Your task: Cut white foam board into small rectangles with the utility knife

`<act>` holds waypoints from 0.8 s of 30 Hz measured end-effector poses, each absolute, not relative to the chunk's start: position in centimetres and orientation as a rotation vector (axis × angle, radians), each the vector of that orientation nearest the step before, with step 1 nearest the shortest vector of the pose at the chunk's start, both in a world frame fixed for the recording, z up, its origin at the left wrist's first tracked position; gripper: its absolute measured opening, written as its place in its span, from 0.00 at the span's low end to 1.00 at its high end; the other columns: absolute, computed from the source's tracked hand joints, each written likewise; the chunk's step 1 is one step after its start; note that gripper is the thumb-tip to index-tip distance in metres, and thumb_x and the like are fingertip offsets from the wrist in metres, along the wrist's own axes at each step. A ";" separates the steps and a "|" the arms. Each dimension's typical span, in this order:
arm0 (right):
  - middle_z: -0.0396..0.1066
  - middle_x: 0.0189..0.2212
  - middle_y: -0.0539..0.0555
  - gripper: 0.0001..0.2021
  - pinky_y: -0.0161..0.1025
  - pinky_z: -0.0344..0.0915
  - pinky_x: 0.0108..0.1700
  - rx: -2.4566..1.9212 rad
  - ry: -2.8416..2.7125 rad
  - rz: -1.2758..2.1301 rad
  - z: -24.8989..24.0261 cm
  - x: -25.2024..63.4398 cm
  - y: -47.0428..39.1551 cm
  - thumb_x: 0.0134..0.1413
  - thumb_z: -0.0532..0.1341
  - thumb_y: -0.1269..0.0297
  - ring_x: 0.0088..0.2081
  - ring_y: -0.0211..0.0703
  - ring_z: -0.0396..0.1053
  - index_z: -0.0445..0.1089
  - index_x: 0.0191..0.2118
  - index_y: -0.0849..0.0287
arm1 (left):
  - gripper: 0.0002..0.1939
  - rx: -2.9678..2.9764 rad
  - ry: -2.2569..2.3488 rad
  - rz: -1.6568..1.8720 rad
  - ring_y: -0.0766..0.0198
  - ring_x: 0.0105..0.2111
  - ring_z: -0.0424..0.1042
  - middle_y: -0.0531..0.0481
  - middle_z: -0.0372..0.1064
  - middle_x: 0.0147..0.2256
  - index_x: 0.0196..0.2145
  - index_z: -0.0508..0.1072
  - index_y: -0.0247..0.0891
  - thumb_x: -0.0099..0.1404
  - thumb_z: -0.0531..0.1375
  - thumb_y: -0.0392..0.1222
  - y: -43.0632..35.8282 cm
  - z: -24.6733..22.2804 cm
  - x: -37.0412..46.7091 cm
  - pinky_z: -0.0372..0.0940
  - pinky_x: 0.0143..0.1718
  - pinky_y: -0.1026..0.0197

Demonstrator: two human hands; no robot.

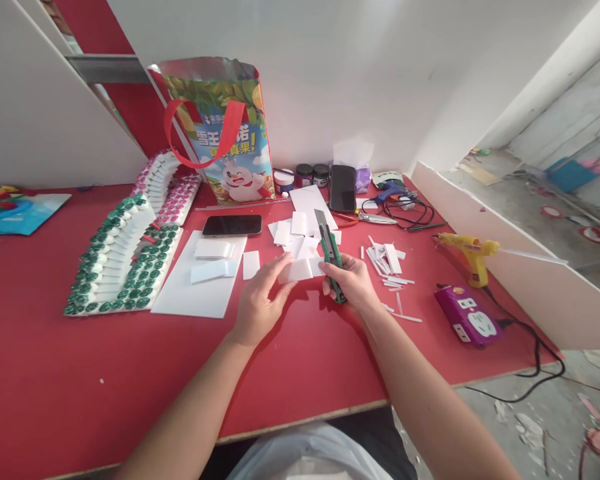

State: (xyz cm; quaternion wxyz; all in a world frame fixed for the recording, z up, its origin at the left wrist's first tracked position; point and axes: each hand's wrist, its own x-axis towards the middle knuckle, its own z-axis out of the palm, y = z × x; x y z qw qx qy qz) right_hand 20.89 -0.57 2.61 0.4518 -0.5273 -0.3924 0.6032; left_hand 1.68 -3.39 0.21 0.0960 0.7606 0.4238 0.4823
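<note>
My left hand is closed on the left end of a small white piece, thumb and fingers pinching it. In my right hand is a green utility knife, its blade pointing up and away from me; the fingertips of that hand also touch the right end of the white piece. Several white rectangles lie in a loose pile just beyond my hands. One separate white rectangle rests left of them. Thin white strips are scattered right of my right hand.
On the left, a white board bears folded white pieces, beside a phone and green-and-white decorated pieces. A colourful bag stands behind. To the right are scissors, a yellow glue gun and a purple power box.
</note>
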 end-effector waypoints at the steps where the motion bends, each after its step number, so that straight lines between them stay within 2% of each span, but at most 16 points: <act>1: 0.68 0.11 0.49 0.14 0.29 0.49 0.12 -1.297 -0.983 1.506 2.7 20.7 -0.7 0.42 0.69 0.57 0.09 0.32 0.55 0.64 0.27 0.56 | 0.24 2.294 1.236 1.405 0.57 0.55 0.74 0.43 0.74 0.54 0.64 0.63 0.45 0.72 0.58 0.37 -3.3 0.1 1.9 0.71 0.57 0.51; 6: 0.68 0.11 0.49 0.12 0.29 0.49 0.12 -1.275 -1.010 1.545 2.7 20.6 -0.8 0.43 0.68 0.57 0.10 0.32 0.56 0.65 0.26 0.56 | 0.19 2.257 1.269 1.358 0.56 0.51 0.76 0.42 0.76 0.51 0.60 0.69 0.43 0.73 0.57 0.40 -3.2 -0.2 1.8 0.73 0.54 0.52; 10: 0.71 0.14 0.50 0.11 0.31 0.52 0.14 -1.240 -0.952 1.540 2.4 21.1 -0.5 0.42 0.68 0.60 0.12 0.32 0.57 0.65 0.25 0.57 | 0.24 1.878 1.386 1.502 0.55 0.53 0.74 0.42 0.74 0.53 0.61 0.68 0.43 0.69 0.62 0.45 -3.3 -0.4 1.4 0.72 0.54 0.51; 13: 0.68 0.16 0.46 0.10 0.32 0.53 0.16 -1.214 -0.966 1.543 2.2 21.3 -0.4 0.39 0.70 0.63 0.14 0.32 0.58 0.70 0.28 0.59 | 0.26 1.601 1.335 1.447 0.55 0.51 0.75 0.42 0.74 0.51 0.60 0.68 0.42 0.67 0.64 0.47 -3.4 -0.4 1.4 0.73 0.52 0.52; 17: 0.63 0.18 0.42 0.19 0.32 0.53 0.18 -1.189 -0.983 1.566 2.4 20.9 -0.6 0.36 0.73 0.63 0.16 0.30 0.57 0.75 0.38 0.60 | 0.24 1.508 1.191 1.282 0.57 0.49 0.74 0.44 0.72 0.49 0.57 0.72 0.42 0.64 0.66 0.47 -3.7 -0.1 2.0 0.74 0.48 0.56; 21: 0.64 0.20 0.42 0.24 0.33 0.52 0.19 -1.117 -0.902 1.597 2.8 20.6 -0.8 0.31 0.77 0.60 0.17 0.29 0.57 0.73 0.39 0.61 | 0.25 1.490 1.164 1.187 0.58 0.47 0.72 0.44 0.69 0.49 0.56 0.72 0.42 0.63 0.66 0.46 -3.9 0.2 2.5 0.74 0.44 0.59; 24: 0.66 0.23 0.43 0.25 0.33 0.52 0.20 -1.096 -0.904 1.596 2.8 20.7 -0.8 0.32 0.77 0.59 0.17 0.29 0.56 0.73 0.40 0.60 | 0.25 1.411 1.141 1.143 0.58 0.46 0.72 0.44 0.69 0.49 0.55 0.71 0.41 0.62 0.66 0.46 -4.0 0.4 2.6 0.73 0.43 0.59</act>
